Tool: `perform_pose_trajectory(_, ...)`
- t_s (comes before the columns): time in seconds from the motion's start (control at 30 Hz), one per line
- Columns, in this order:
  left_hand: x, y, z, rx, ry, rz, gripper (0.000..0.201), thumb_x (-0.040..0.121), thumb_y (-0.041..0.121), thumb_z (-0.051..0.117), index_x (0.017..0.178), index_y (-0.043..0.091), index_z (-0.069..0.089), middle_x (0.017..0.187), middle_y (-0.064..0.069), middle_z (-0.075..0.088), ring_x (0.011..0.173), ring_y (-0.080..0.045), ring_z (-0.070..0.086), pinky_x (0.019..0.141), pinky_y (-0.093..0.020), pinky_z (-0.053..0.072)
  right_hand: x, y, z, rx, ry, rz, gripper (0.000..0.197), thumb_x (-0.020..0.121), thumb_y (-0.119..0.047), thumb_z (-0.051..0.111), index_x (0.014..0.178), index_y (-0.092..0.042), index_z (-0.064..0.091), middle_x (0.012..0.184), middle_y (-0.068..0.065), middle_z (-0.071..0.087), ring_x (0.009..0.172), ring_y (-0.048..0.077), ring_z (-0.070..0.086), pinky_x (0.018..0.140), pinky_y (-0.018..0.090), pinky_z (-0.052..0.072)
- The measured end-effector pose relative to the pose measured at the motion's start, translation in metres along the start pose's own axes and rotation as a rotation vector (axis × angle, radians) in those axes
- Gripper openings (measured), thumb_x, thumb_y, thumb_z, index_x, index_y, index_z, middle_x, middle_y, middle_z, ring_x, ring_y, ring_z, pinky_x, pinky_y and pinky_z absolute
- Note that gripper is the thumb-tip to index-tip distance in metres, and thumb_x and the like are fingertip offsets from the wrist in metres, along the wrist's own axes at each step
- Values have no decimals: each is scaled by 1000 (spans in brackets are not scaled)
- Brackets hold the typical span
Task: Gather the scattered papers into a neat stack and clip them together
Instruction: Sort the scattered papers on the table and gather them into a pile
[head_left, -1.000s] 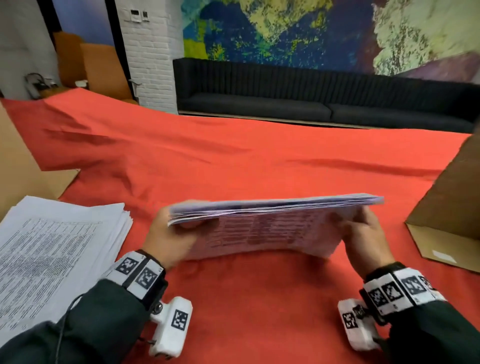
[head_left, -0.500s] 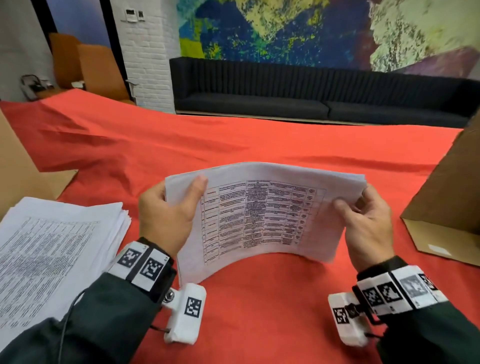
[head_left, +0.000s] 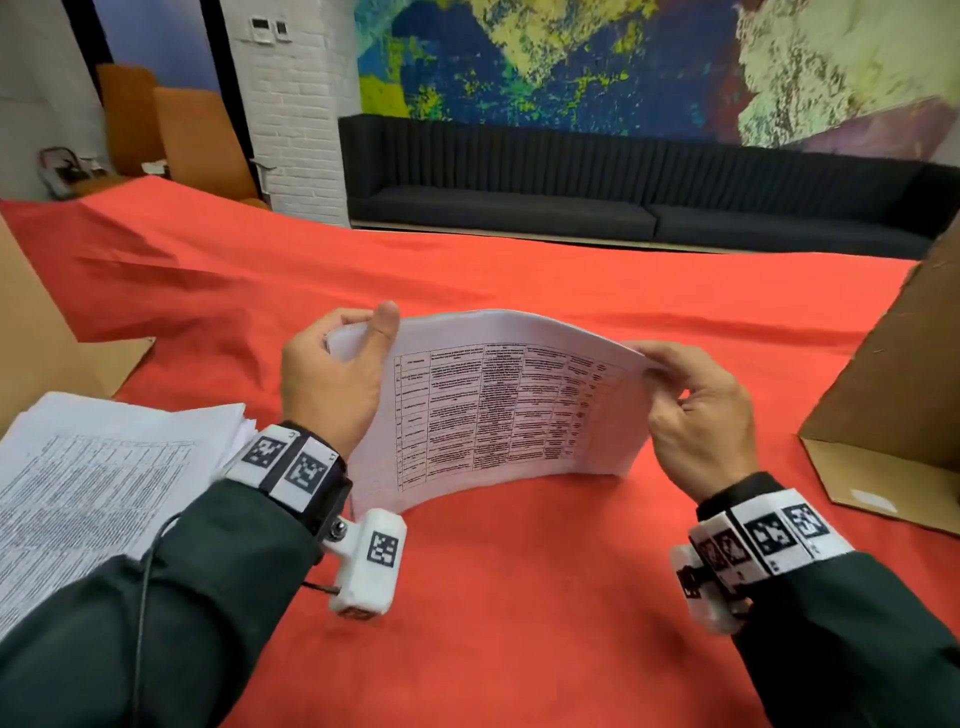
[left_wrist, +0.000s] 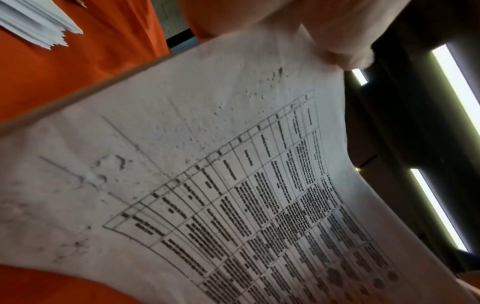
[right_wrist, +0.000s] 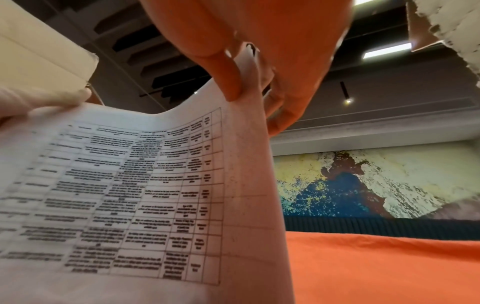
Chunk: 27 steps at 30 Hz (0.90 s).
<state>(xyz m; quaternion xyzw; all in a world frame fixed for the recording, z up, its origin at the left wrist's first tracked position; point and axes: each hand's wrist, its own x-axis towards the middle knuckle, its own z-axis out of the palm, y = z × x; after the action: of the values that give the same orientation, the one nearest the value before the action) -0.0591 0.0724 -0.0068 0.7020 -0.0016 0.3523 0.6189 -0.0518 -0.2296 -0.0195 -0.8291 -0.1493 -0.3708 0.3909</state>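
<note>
We hold the sheaf (head_left: 511, 402) upright between our hands, its lower long edge on the red cloth (head_left: 519, 597) and its long axis running left to right, bowed away from us in the middle. Our left hand (head_left: 332, 379) pinches the upper left corner, thumb on the printed face and fingers curled behind. Our right hand (head_left: 696, 410) pinches the upper right corner the same way, fingers close together. Both hands are equally near. A second pile (head_left: 98, 478) lies flat to our left, apart. We see no clip, so squaring the edges seems next.
</note>
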Motion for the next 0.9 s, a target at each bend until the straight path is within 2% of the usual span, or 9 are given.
perform_pose_trajectory(0.1,-7,-13,-9,-18,-92,-53,32,66,43,87,86,24,72,79,9,76,69,-1,69,63,-17,58,9,2,-4,113,69,53,38,88,9,54,107,-17,74,97,-12,74,87,-7,65,81,12,47)
perform_pose_trajectory(0.17,-17,-36,-17,-77,-230,-234,44,60,34,92,97,16,77,94,3,81,87,-11,76,84,-33,63,12,7,-3,124,58,111,41,86,5,57,116,-20,69,106,-15,70,87,-13,60,83,14,46)
perform_pose_trajectory(0.27,-38,-71,-20,-80,-420,-413,56,60,27,96,109,6,77,108,-9,79,104,-28,75,101,-53,54,1,17,5,141,-29,203,64,80,11,61,131,-25,53,127,-10,56,104,-23,48,96,5,37)
perform_pose_trajectory(0.37,-38,-83,-19,-31,-330,-436,33,71,7,90,102,6,78,102,-11,79,100,-32,75,99,-57,55,-6,23,11,178,-27,234,75,73,19,54,126,-35,52,126,-12,57,113,-10,52,104,16,41)
perform_pose_trajectory(0.47,-29,-73,-23,-27,-300,-383,36,59,23,92,92,12,80,98,-9,80,96,-32,76,95,-55,57,-3,17,11,180,32,204,79,72,18,54,123,-42,51,124,-17,56,111,-6,55,93,5,39)
perform_pose_trajectory(0.57,-23,-59,-28,-20,-283,-325,32,60,24,94,87,17,79,96,-3,81,95,-26,77,95,-48,58,8,11,9,202,133,129,76,73,17,55,131,-33,54,133,-9,58,123,3,54,106,17,39)
perform_pose_trajectory(0.63,-23,-53,-30,-38,-271,-304,38,58,26,97,90,16,78,96,-1,81,95,-24,77,91,-43,59,11,12,9,170,136,108,65,76,12,58,125,-30,62,125,0,64,115,10,59,103,23,45)
perform_pose_trajectory(0.77,-23,-53,-29,-1,-206,-307,25,67,19,94,84,19,77,85,8,80,81,-10,76,83,-35,60,1,13,13,55,103,90,55,81,10,58,109,-36,66,113,7,64,95,-13,53,85,9,41)
perform_pose_trajectory(0.9,-20,-48,-25,75,-213,-274,19,77,12,87,84,23,74,78,18,76,76,0,73,88,-37,61,6,5,13,109,82,114,56,85,9,52,123,-30,65,115,-11,68,83,-10,53,87,25,45)
